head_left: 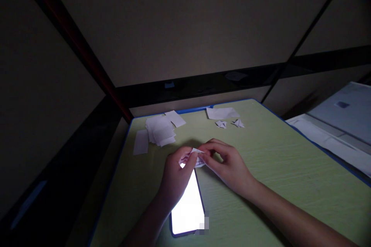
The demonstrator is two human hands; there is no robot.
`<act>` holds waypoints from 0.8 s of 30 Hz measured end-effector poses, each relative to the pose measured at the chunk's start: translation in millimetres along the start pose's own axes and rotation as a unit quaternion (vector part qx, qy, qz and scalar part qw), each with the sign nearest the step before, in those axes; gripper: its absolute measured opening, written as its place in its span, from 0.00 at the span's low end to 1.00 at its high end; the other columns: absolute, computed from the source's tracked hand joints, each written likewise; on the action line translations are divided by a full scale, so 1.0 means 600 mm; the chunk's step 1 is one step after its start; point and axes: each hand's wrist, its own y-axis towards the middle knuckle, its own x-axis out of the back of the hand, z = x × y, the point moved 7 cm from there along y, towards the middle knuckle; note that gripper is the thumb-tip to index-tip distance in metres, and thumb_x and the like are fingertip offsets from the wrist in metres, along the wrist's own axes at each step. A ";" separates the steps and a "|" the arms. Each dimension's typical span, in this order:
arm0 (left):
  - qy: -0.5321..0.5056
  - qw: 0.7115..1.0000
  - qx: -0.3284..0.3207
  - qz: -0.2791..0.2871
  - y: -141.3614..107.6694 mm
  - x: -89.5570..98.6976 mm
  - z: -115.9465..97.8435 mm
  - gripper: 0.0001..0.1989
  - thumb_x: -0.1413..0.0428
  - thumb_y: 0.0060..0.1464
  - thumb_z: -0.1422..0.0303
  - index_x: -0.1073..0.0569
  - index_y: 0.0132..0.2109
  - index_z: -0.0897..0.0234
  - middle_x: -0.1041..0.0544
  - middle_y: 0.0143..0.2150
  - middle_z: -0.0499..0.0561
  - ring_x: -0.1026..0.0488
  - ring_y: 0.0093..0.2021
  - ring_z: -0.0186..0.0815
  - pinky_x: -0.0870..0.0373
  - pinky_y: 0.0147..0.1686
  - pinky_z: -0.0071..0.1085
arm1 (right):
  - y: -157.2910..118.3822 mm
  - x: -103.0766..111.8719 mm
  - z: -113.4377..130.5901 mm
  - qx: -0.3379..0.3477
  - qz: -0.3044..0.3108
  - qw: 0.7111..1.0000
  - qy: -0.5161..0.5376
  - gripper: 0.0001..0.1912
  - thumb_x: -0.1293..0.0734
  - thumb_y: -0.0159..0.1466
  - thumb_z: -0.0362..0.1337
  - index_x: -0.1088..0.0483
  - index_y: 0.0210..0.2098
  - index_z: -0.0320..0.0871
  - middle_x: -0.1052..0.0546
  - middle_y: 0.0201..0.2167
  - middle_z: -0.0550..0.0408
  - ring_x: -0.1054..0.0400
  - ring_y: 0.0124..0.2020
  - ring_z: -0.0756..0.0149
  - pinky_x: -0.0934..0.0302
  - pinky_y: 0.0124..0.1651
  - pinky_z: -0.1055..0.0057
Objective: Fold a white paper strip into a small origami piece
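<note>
Between my two hands is a small piece of folded white paper (198, 161), held above the top end of a lit phone (188, 212). My left hand (177, 173) pinches its left side with thumb and fingers. From the right, my right hand (228, 164) grips the other side between thumb and forefinger. Fingers cover much of the paper, so its full shape is hidden. The phone lies on the table with a bright white screen, partly behind my left hand and wrist.
On the green table (278, 154) lie a stack of white paper sheets (160, 129), loose sheets beside it, and another sheet (222, 113) at the back. Two folded paper pieces (221, 124) sit near that sheet. A wall panel (188, 27) rises behind the blue table edge.
</note>
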 end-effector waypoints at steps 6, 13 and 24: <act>0.031 0.999 -0.013 0.011 -0.005 0.000 -0.001 0.08 0.48 0.54 0.66 0.27 0.34 0.66 0.24 0.29 0.50 0.27 0.32 0.34 0.33 0.32 0.27 | 0.000 0.001 0.002 0.008 0.000 1.000 0.002 0.06 0.36 0.60 0.31 0.26 0.33 0.42 0.28 0.27 0.55 0.35 0.29 0.67 0.40 0.31 0.70; 0.040 0.999 -0.007 0.013 -0.005 0.000 -0.004 0.08 0.49 0.53 0.68 0.27 0.33 0.67 0.25 0.27 0.50 0.28 0.31 0.34 0.33 0.32 0.27 | -0.001 0.000 0.000 -0.005 0.004 1.000 -0.006 0.07 0.37 0.61 0.31 0.26 0.33 0.42 0.28 0.27 0.55 0.35 0.28 0.67 0.40 0.31 0.70; 0.032 0.999 0.009 0.000 0.000 0.001 -0.003 0.09 0.49 0.52 0.67 0.28 0.31 0.68 0.30 0.22 0.47 0.30 0.27 0.32 0.34 0.28 0.25 | -0.001 0.004 0.012 0.058 0.012 0.997 -0.041 0.06 0.36 0.59 0.29 0.28 0.36 0.41 0.29 0.30 0.54 0.34 0.32 0.67 0.39 0.33 0.69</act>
